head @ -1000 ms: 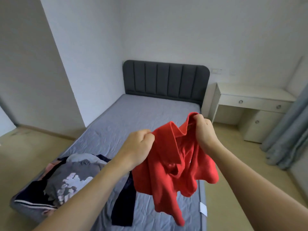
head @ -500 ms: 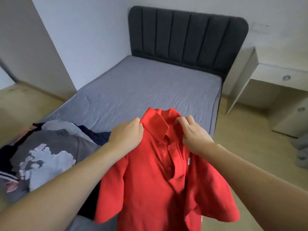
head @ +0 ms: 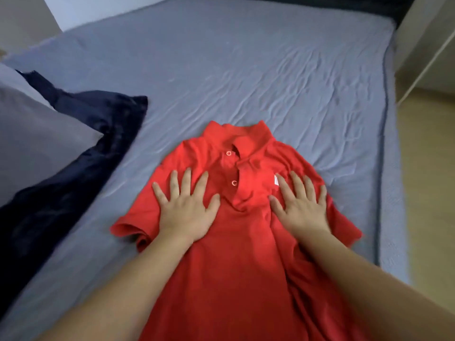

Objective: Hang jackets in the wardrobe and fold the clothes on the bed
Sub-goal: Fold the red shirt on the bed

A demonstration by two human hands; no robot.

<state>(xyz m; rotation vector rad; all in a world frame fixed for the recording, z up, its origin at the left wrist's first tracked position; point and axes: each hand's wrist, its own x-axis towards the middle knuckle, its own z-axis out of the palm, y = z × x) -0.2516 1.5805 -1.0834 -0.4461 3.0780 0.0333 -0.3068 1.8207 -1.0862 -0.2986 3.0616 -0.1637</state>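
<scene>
A red polo shirt (head: 243, 242) lies front-up on the grey-blue bed (head: 246, 70), collar pointing away from me. My left hand (head: 187, 207) presses flat on the shirt's left chest with fingers spread. My right hand (head: 301, 205) lies flat on the right chest, fingers straight, beside a small white label. Both short sleeves stick out to the sides, and the lower part of the shirt runs out of view under my forearms.
A pile of other clothes sits at the left: a dark navy garment (head: 73, 163) with a grey one (head: 32, 134) on top. The bed's right edge (head: 386, 168) meets a wooden floor (head: 428, 193). A white desk leg (head: 423, 50) stands at the far right.
The shirt went from hanging in the air, pinched at the shoulders, to lying on the bed. Both hands let go of the collar area and now press flat on the chest.
</scene>
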